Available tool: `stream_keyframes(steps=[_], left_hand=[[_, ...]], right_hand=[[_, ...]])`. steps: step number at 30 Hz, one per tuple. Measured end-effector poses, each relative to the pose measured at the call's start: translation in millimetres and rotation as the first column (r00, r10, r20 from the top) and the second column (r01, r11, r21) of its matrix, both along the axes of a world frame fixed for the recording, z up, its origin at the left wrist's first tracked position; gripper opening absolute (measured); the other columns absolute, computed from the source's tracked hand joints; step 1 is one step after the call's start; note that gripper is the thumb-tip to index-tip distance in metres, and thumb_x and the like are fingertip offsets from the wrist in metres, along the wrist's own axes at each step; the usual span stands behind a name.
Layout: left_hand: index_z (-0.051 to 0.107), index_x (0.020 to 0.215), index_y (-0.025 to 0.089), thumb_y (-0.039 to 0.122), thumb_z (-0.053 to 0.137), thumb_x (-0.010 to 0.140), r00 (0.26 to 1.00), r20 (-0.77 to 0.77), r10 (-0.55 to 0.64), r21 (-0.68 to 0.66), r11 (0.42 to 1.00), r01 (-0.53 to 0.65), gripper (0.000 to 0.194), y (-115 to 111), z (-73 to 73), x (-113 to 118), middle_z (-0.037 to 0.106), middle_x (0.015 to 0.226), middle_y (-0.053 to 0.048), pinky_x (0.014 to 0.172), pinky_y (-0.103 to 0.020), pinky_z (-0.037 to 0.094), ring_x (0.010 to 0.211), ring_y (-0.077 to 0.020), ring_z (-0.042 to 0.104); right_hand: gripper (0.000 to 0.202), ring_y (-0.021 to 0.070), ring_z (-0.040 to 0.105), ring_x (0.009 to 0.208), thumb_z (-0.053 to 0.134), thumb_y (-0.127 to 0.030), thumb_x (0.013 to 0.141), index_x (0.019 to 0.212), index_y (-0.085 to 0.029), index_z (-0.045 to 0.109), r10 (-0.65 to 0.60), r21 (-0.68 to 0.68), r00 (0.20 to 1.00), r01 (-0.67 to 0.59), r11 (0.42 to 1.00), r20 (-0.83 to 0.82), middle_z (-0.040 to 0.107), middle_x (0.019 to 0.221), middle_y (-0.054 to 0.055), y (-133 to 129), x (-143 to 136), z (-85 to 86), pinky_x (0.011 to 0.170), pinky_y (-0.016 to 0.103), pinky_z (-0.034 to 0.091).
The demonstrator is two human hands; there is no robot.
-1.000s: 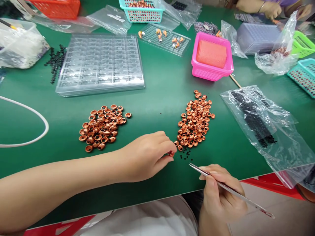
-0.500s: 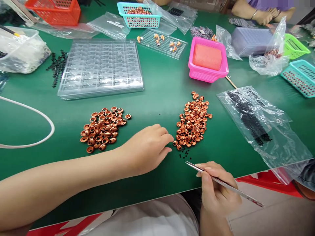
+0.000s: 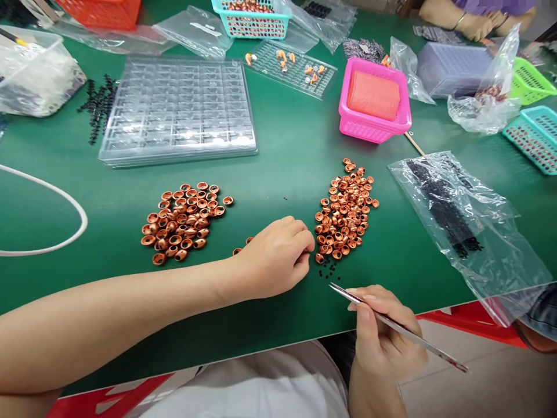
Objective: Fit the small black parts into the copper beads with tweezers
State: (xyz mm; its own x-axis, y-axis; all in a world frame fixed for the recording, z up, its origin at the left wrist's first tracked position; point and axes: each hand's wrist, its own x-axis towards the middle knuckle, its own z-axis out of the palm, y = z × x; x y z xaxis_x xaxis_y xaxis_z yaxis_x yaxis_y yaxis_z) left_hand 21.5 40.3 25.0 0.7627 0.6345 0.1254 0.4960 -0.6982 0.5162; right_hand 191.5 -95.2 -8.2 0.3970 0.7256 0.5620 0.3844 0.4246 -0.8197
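Note:
My left hand (image 3: 278, 255) is closed at the left edge of a pile of small copper-coloured cups (image 3: 343, 212) with holes in them. Its fingertips are curled under, so anything between them is hidden. My right hand (image 3: 385, 328) holds metal tweezers (image 3: 404, 330), their tips pointing up and left. Just beyond those tips lie several tiny black pieces (image 3: 327, 269), apart from the tweezers. Another heap of copper-coloured cups (image 3: 180, 220) sits to the left, beyond my left forearm. A loose cup (image 3: 237, 251) peeks out behind my left wrist.
Clear plastic trays (image 3: 178, 110) lie at the back left. A pink basket (image 3: 375, 128) holds a reddish block. Right of the piles is a clear bag (image 3: 500, 255) with black parts. A white cable (image 3: 80, 215) curves in from the left. Across the table rest another person's hands (image 3: 481, 26).
My left hand has curled its fingers in more beside the right pile. Loose cups now show behind its wrist. My right hand and the tweezers have hardly moved. The view has shifted slightly.

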Motion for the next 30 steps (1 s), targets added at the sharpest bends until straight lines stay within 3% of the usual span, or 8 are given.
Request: stream_keyframes(steps=[9, 13, 16, 19, 24, 30], left_hand=[[0.062, 0.092, 0.014, 0.007, 0.041, 0.093, 0.995, -0.085, -0.054, 0.019, 0.998, 0.056, 0.022, -1, 5.9, -13, 0.065, 0.095, -0.010, 0.075, -0.033, 0.050, 0.087, -0.0212, 0.059], [0.063, 0.098, 0.013, 0.007, 0.041, 0.093, 0.989, -0.141, -0.046, -0.011, 0.999, 0.045, 0.024, -2, 9.7, -16, 0.063, 0.097, -0.010, 0.071, -0.032, 0.051, 0.083, -0.0202, 0.061], [0.064, 0.100, 0.013, 0.009, 0.043, 0.091, 0.983, -0.181, -0.039, -0.009, 0.999, 0.038, 0.023, -2, 10.8, -14, 0.061, 0.093, -0.009, 0.065, -0.031, 0.049, 0.074, -0.0189, 0.059], [0.065, 0.099, 0.012, 0.009, 0.046, 0.088, 0.979, -0.202, -0.026, -0.006, 1.000, 0.025, 0.022, -2, 11.1, -13, 0.060, 0.089, -0.009, 0.063, -0.031, 0.047, 0.072, -0.0197, 0.057], [0.065, 0.094, 0.014, 0.009, 0.045, 0.089, 0.989, -0.146, -0.034, -0.080, 0.997, 0.023, 0.021, -7, 11.6, -14, 0.059, 0.087, -0.007, 0.064, -0.031, 0.047, 0.073, -0.0188, 0.057], [0.066, 0.097, 0.013, 0.007, 0.042, 0.090, 0.981, -0.066, -0.180, -0.122, 0.978, 0.171, 0.025, -22, 9.6, -12, 0.060, 0.085, -0.009, 0.068, -0.030, 0.050, 0.077, -0.0195, 0.057]], right_hand=[[0.023, 0.0189, 0.069, 0.072, 0.062, 0.000, 0.081, 0.098, -0.015, 0.066, 0.001, 0.025, 0.996, 0.001, 1.000, -0.088, 0.069, 0.083, 0.003, 2, 0, 3.0, 0.057, 0.033, 0.053], [0.020, 0.0171, 0.068, 0.071, 0.063, -0.002, 0.082, 0.096, -0.016, 0.066, -0.030, -0.067, 0.997, 0.026, 0.997, -0.069, 0.071, 0.084, 0.004, 0, 8, 13.3, 0.061, 0.032, 0.054], [0.017, 0.0163, 0.069, 0.075, 0.065, -0.006, 0.083, 0.094, -0.019, 0.066, -0.053, -0.228, 0.999, 0.051, 0.972, -0.004, 0.071, 0.086, 0.003, 0, 15, 16.9, 0.061, 0.029, 0.055], [0.013, 0.0150, 0.068, 0.075, 0.065, -0.012, 0.084, 0.093, -0.021, 0.066, -0.001, -0.352, 0.998, 0.023, 0.936, 0.063, 0.071, 0.087, 0.001, 2, 19, 14.3, 0.060, 0.027, 0.056], [0.011, 0.0132, 0.067, 0.073, 0.064, -0.013, 0.085, 0.092, -0.022, 0.066, 0.059, -0.418, 0.991, -0.004, 0.909, 0.119, 0.071, 0.086, 0.001, 6, 22, 10.7, 0.061, 0.025, 0.055], [0.008, 0.0124, 0.066, 0.068, 0.065, -0.016, 0.086, 0.092, -0.021, 0.066, 0.075, -0.472, 0.984, 0.011, 0.882, 0.163, 0.072, 0.084, 0.001, 9, 23, 15.4, 0.058, 0.024, 0.054]])
